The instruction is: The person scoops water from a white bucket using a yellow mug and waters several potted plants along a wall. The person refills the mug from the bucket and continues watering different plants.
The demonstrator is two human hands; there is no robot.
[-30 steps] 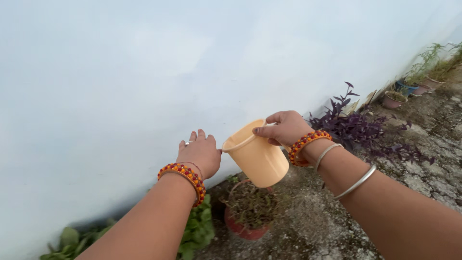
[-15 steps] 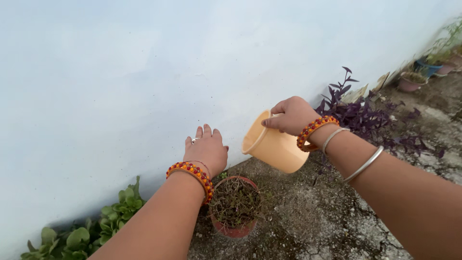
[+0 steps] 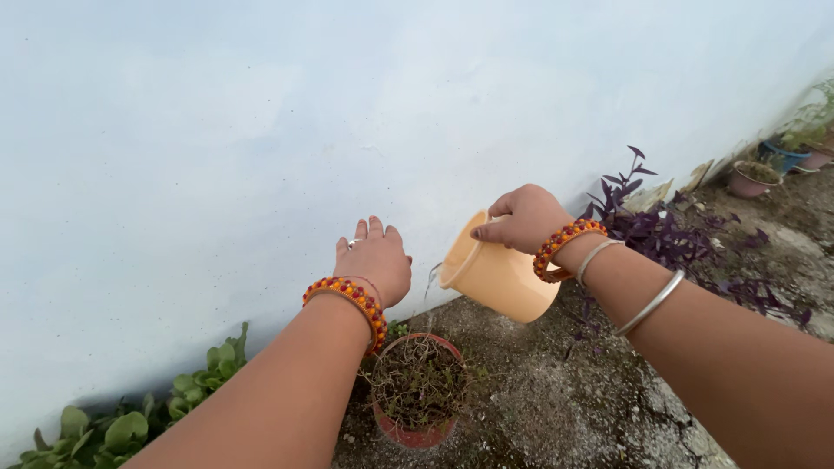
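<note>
The right hand [image 3: 524, 219] was clenched around the handle side of a peach-coloured plastic mug [image 3: 497, 276], gripping it firmly near the rim. The mug was tipped well over, its long axis lying close to level, with the mouth facing toward the left hand and the base pointing back along the right forearm. A thin thread of water [image 3: 429, 287] fell from the low lip of the mug. Directly below and a little nearer the person stood a small red pot [image 3: 417, 391] filled with dry, wiry stems; the water dropped toward its far rim.

The left hand [image 3: 375, 259] hung flat and released, fingers together and holding nothing, just beside the mouth of the mug and above the far edge of the pot, close to the pale blue wall [image 3: 261, 130]. I could not tell whether its fingertips touched the wall. So the mug sat between the two hands, nearer the right, which alone carried it.

Green leafy plants [image 3: 130, 417] grew along the base of the wall to the left, and a purple-leaved plant [image 3: 669, 234] spread over the rough ground to the right.
</note>
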